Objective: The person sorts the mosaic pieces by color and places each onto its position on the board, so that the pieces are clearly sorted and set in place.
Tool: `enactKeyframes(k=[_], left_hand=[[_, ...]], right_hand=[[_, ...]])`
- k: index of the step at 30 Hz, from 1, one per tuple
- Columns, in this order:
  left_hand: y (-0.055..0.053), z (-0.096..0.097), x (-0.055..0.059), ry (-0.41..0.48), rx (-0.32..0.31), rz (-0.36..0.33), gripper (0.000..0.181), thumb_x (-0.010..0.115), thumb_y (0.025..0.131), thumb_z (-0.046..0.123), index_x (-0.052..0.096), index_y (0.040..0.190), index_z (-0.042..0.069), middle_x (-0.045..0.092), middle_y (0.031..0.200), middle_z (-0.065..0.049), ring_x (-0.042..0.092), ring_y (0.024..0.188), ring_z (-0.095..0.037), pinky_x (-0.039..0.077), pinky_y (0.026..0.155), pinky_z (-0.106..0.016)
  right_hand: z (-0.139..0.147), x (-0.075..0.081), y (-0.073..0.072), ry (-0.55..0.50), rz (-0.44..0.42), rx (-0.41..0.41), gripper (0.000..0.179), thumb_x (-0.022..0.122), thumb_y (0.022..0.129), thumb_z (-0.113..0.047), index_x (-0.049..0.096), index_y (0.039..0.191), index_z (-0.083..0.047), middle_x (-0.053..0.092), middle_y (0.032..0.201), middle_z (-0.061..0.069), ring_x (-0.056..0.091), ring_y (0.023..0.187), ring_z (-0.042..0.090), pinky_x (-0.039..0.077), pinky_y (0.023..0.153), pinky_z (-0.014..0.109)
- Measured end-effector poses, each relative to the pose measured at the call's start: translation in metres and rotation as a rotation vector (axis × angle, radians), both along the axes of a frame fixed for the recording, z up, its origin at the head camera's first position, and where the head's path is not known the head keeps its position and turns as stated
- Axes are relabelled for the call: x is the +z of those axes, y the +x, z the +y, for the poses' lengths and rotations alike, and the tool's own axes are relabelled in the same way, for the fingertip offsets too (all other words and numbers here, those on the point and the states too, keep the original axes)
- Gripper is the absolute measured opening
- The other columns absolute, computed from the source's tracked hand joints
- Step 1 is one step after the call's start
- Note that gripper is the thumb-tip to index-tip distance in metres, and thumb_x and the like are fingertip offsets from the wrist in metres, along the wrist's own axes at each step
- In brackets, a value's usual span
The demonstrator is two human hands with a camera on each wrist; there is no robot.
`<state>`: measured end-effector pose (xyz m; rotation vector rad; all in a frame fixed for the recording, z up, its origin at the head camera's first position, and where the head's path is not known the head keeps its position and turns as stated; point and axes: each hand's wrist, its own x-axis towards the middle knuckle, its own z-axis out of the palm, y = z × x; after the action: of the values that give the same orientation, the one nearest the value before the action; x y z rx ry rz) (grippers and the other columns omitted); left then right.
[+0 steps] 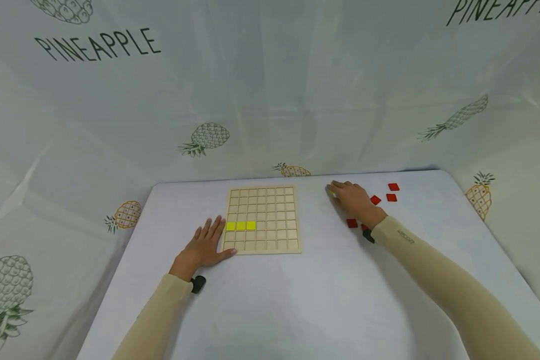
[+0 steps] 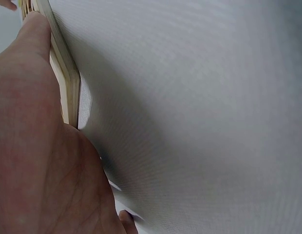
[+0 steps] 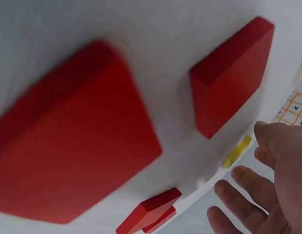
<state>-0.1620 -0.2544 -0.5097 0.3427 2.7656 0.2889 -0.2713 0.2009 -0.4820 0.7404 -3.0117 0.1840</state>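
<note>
A pale wooden grid board (image 1: 265, 251) lies on the table, with three yellow square tiles (image 1: 240, 226) side by side in one row at its left. My left hand (image 1: 204, 247) rests against the board's left edge, fingers straight, thumb at the lower left corner; the left wrist view shows the thumb on the board's rim (image 2: 69, 90). At the table's far side, my right hand (image 1: 353, 200) reaches over a loose yellow tile (image 3: 237, 152). Its fingers are spread and loosely bent, and the tile lies just beyond the thumb tip, mostly hidden in the head view.
Several red square tiles (image 1: 391, 197) lie around and under the right hand and wrist; two loom large in the right wrist view, one red tile (image 3: 234, 78) nearest the thumb. The white table (image 1: 270, 310) ends at a pineapple-print curtain (image 1: 342, 90) behind.
</note>
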Motion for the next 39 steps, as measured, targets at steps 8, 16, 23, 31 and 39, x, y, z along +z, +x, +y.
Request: enactKeyframes(k=[8,16,23,31,39], left_hand=[[0.002,0.000,-0.002,-0.006,0.003,-0.011,0.110,0.063,0.098,0.063,0.007,0.169,0.002,0.001,0.178,-0.019,-0.002,0.163,-0.044,0.006,0.130,-0.062],[0.005,0.001,0.002,0.013,0.006,-0.005,0.107,0.064,0.099,0.058,0.008,0.169,-0.001,0.002,0.177,-0.021,-0.002,0.162,-0.045,0.006,0.130,-0.063],[0.003,0.001,0.004,0.004,0.007,-0.004,0.109,0.064,0.098,0.061,0.007,0.169,0.001,0.001,0.177,-0.020,-0.002,0.163,-0.045,0.006,0.130,-0.062],[0.002,0.003,0.007,-0.034,0.004,-0.032,0.108,0.061,0.100,0.063,0.004,0.170,0.003,-0.001,0.178,-0.018,-0.004,0.163,-0.043,0.005,0.131,-0.060],[0.005,0.008,0.022,-0.022,0.007,-0.052,0.105,0.062,0.101,0.058,0.007,0.169,-0.001,0.001,0.177,-0.021,-0.002,0.163,-0.045,0.006,0.130,-0.061]], right_hand=[[-0.003,-0.003,-0.001,0.045,-0.009,0.022,0.047,0.069,0.102,-0.004,0.060,0.148,-0.003,0.056,0.153,0.025,0.060,0.132,0.047,0.051,0.107,0.061],[-0.006,-0.002,0.001,0.080,0.069,0.037,0.033,0.072,0.097,0.002,0.076,0.129,-0.005,0.073,0.131,0.019,0.066,0.118,0.040,0.056,0.101,0.056],[-0.009,0.001,0.002,0.136,0.137,0.035,0.029,0.080,0.089,0.008,0.082,0.114,-0.005,0.077,0.109,0.018,0.066,0.100,0.037,0.059,0.088,0.048],[-0.014,0.007,0.007,0.103,0.125,0.037,0.028,0.080,0.091,0.004,0.081,0.117,-0.005,0.078,0.113,0.017,0.066,0.103,0.038,0.059,0.091,0.049],[-0.040,0.014,0.025,-0.069,0.163,0.064,0.028,0.081,0.092,-0.003,0.080,0.121,-0.006,0.079,0.115,0.014,0.070,0.103,0.033,0.061,0.089,0.045]])
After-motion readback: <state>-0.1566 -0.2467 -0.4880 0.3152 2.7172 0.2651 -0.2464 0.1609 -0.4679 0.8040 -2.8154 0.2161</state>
